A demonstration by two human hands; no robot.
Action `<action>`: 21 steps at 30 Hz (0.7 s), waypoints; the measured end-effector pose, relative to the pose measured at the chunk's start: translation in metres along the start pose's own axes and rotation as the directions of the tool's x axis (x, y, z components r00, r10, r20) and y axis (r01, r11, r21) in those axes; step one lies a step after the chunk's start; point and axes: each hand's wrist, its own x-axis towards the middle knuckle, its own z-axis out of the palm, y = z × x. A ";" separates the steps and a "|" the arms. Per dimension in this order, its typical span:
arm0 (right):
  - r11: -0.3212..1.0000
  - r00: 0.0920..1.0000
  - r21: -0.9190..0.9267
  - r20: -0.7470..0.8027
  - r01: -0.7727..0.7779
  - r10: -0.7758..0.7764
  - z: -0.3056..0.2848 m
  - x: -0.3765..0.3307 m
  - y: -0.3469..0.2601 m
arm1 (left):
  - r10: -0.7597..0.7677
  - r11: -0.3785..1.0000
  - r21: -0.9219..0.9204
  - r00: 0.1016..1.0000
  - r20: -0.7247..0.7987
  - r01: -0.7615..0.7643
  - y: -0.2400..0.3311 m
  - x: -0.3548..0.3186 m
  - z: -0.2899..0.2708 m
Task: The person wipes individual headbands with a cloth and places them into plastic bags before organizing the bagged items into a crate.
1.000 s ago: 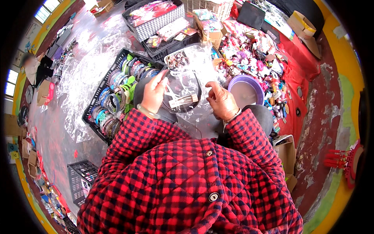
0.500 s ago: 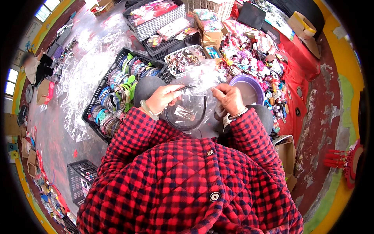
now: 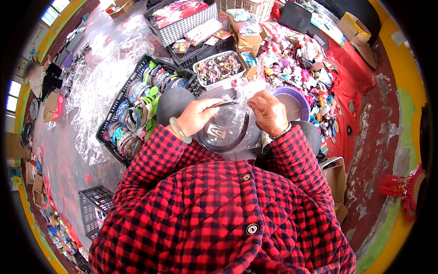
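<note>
Between thumb and fingers, my left hand (image 3: 196, 118) grips a dark slim strip (image 3: 225, 104) that points right; I cannot tell whether it joins the band below. My right hand (image 3: 270, 112) pinches the upper edge of a clear plastic bag (image 3: 240, 98). Over my lap, a dark curved headband (image 3: 228, 147) lies in or behind the plastic, its right end rising near my right hand. A white label card (image 3: 216, 131) shows inside the curve. Where the headband's left end goes is hidden by my left hand.
To the left stands a black crate (image 3: 109, 123) of hairbands. Ahead is a white basket (image 3: 219, 83) of hair ties beside a cardboard box (image 3: 249, 44). A purple basin (image 3: 305, 102) sits right, before piled hair accessories (image 3: 301, 68). Plastic sheeting (image 3: 98, 100) covers floor at left.
My left hand has shifted slightly right with the dark strip. My right hand has turned, its back now showing more, and the headband's right end stands out more clearly beside it.
</note>
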 end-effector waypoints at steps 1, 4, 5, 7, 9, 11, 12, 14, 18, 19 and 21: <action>1.000 0.999 -0.025 -0.037 0.015 -0.016 -0.002 0.001 -0.002 | 0.016 1.000 0.012 1.000 -0.004 -0.016 -0.001 0.000 0.001; 0.995 0.995 -0.089 -0.075 0.051 -0.058 -0.003 0.002 -0.003 | -0.034 0.998 0.063 0.994 0.101 0.028 0.007 0.004 -0.003; 0.994 0.993 -0.089 -0.096 0.063 -0.071 -0.003 0.002 -0.003 | -0.051 0.998 0.052 0.994 0.097 0.047 0.007 0.003 -0.003; 0.992 0.985 -0.089 -0.138 0.091 -0.103 -0.001 0.002 -0.003 | -0.084 0.996 0.033 0.993 0.085 0.081 0.007 0.002 -0.004; 0.985 0.991 -0.128 -0.052 0.116 -0.123 -0.004 0.002 -0.004 | 0.062 0.989 0.139 0.993 -0.099 -0.048 -0.004 0.004 0.001; 0.963 0.982 -0.195 0.006 0.184 -0.187 -0.007 0.001 -0.010 | 0.192 0.949 0.290 0.955 -0.226 -0.122 -0.013 0.005 0.003; 0.944 0.967 -0.215 0.005 0.249 -0.254 -0.008 0.002 -0.016 | 0.215 0.929 0.354 0.938 -0.273 -0.110 -0.013 0.006 0.005; 0.911 0.946 -0.255 0.089 0.324 -0.311 -0.007 0.001 -0.026 | 0.269 0.877 0.475 0.893 -0.360 -0.073 -0.008 0.008 0.013; 0.953 0.976 -0.233 0.137 0.195 -0.166 0.001 0.000 -0.023 | 0.381 0.845 0.524 0.810 -0.446 -0.109 0.009 0.009 0.021; 0.968 0.991 -0.238 0.125 0.082 -0.054 0.002 -0.001 -0.021 | 0.387 0.845 0.524 0.799 -0.460 -0.108 0.013 0.008 0.022; 0.969 0.979 -0.205 0.127 -0.134 0.162 -0.003 0.002 -0.025 | 0.430 0.825 0.540 0.806 -0.407 -0.168 0.018 0.007 0.020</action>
